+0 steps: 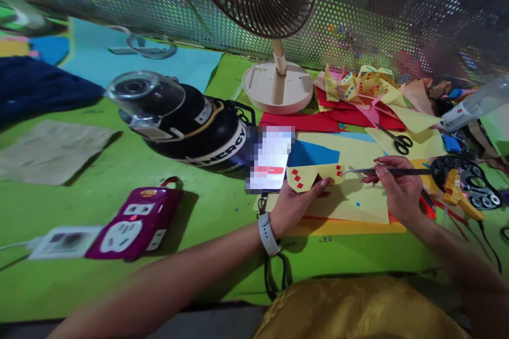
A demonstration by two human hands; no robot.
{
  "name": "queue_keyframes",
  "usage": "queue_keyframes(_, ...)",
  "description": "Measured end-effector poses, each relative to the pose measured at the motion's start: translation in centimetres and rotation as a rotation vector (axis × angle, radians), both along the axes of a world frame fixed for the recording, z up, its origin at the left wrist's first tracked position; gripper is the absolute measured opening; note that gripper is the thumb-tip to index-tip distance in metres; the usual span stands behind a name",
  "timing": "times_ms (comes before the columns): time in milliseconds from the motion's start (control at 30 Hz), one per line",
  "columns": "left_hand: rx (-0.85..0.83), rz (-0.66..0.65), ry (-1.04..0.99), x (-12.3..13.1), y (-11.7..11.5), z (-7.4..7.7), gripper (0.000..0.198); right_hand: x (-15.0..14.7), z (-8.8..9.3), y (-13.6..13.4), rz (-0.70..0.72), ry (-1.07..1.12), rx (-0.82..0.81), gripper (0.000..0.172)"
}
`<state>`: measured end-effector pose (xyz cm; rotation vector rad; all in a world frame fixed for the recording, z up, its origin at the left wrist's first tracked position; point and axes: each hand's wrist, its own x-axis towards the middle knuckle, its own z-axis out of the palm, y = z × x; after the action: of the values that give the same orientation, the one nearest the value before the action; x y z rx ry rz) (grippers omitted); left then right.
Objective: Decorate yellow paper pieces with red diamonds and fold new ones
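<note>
My left hand [293, 205] pinches a yellow paper cutout [309, 176] dotted with small red squares, holding it just above stacked yellow and orange sheets [360, 206]. My right hand [397, 186] grips a thin pair of tweezers [382, 171] whose tip touches the cutout's right end, by a red square. A white band sits on my left wrist.
A phone [271, 159] leans against a black jug [191, 124] lying on its side. A fan base [277, 86], scissors [397, 140], a yellow glue gun [457, 193], a black palette [467, 180], folded decorated papers [368, 85], a purple power strip [133, 222] and a perforated metal screen surround the green mat.
</note>
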<state>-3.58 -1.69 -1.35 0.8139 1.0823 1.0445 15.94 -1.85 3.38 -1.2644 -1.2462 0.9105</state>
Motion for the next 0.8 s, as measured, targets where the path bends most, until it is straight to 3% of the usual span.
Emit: queue_keyframes(800,-0.011,0.014,-0.038,0.17,-0.01,-0.01,0.034,0.04,-0.40,0.03,0.009,0.007,-0.013,0.018)
